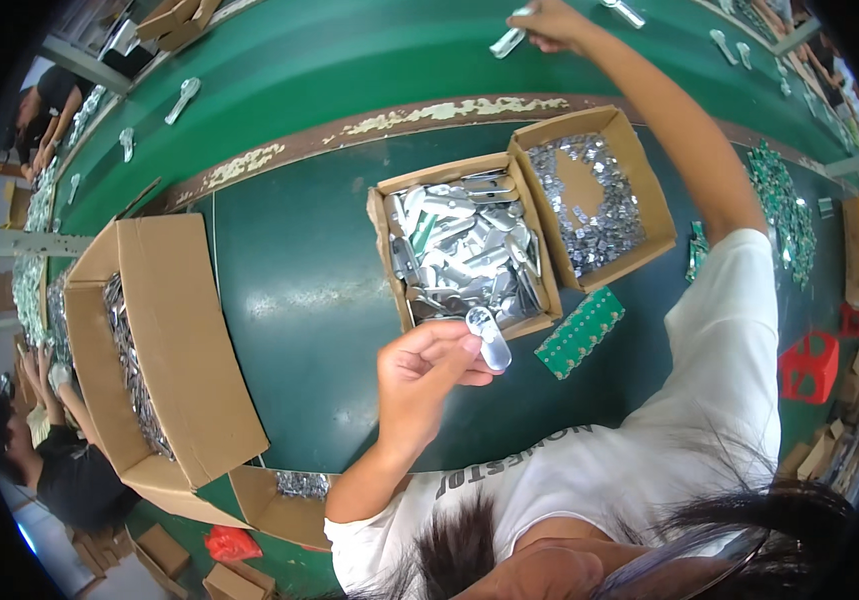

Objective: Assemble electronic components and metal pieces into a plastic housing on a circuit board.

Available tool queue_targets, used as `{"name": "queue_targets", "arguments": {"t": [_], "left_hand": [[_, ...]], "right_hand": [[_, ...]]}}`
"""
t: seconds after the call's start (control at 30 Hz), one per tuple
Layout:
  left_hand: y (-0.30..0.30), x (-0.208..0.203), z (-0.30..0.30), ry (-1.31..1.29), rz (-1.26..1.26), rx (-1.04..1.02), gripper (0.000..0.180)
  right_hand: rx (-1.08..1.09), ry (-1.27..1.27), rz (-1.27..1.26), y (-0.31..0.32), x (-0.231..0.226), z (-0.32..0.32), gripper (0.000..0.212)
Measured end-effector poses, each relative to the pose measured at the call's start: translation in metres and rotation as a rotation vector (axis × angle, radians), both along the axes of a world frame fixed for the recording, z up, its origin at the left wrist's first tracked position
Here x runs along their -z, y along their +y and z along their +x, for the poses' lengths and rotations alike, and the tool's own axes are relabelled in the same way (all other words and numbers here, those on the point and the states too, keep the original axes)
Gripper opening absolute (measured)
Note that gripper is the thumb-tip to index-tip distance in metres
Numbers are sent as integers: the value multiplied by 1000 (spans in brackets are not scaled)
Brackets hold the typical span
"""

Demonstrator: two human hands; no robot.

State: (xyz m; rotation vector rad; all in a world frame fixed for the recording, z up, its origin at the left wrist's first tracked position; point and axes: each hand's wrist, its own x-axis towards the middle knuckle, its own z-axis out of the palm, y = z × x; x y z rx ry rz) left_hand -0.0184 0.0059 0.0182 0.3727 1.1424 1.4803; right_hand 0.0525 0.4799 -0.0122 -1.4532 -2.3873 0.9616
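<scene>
My left hand [417, 380] pinches a silver, rounded metal shell [492, 343] between thumb and fingers, just in front of a cardboard box [541, 255] filled with similar silver shells [449, 235]. Far ahead, my right arm stretches out over the green belt [349, 60]. There my right hand [557, 25] has its fingers closed on an elongated silver piece [507, 42], whose details are too small to make out. A green circuit board panel [581, 333] lies on the table to the right of my left hand.
A second box [644, 190] holds small metal parts. At the left stands a large carton [189, 340] of metal pieces. Small green boards [784, 210] are heaped at the right. Silver pieces [183, 100] lie on the belt. Co-workers [59, 460] sit at the left.
</scene>
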Motion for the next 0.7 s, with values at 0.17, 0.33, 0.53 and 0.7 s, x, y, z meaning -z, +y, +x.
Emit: {"name": "queue_targets", "arguments": {"t": [0.17,0.33,0.53,0.7], "left_hand": [[-6,0,-3,-41,-6,28,18],[-2,1,-1,7,19,60,18],[-1,1,4,56,53,52,16],[-3,0,8,71,73,45,15]], "right_hand": [[-285,1030,-303,-143,-91,13,36],[-703,975,-464,-286,-89,73,34],[-320,810,-1156,-303,-89,96,35],[-630,520,-137,-319,-75,93,20]]}}
